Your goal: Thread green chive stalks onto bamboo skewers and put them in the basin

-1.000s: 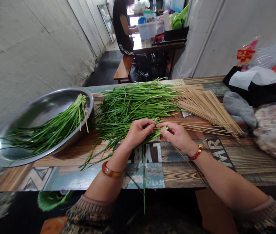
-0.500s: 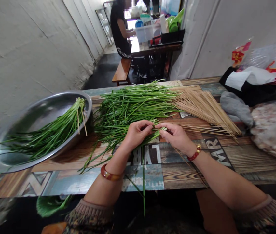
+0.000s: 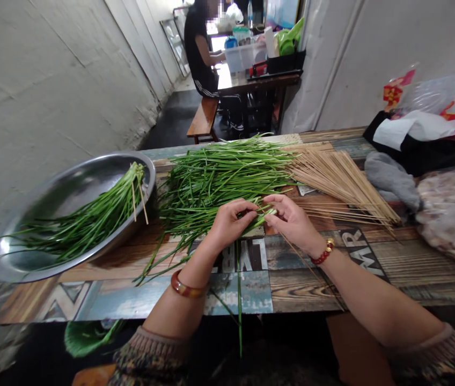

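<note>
My left hand [image 3: 233, 221] is closed, thumb against fingers, around a few green chives [image 3: 260, 220] whose pale ends point right. At those pale ends is my right hand [image 3: 290, 222], thumb and fingers bent in a loose pinch on them. A thin stick seems to cross the stems between the hands, too small to make out well. Behind my hands lies a big heap of chives [image 3: 227, 169]. Bamboo skewers [image 3: 332, 177] fan out to the right of it, several of them close to my right hand. Two thin skewers [image 3: 308, 262] slant below that hand.
A steel basin [image 3: 153, 185] at the left holds chives with skewers through their pale ends. A bulging clear bag [image 3: 453, 209], a grey cloth-like bundle [image 3: 390, 179] and a black bag [image 3: 432, 147] lie right. A person [image 3: 199, 48] sits at another table beyond.
The fingertips of my right hand have lifted and spread a little from my left hand. My left hand stays on the chives. The whole view has shifted slightly.
</note>
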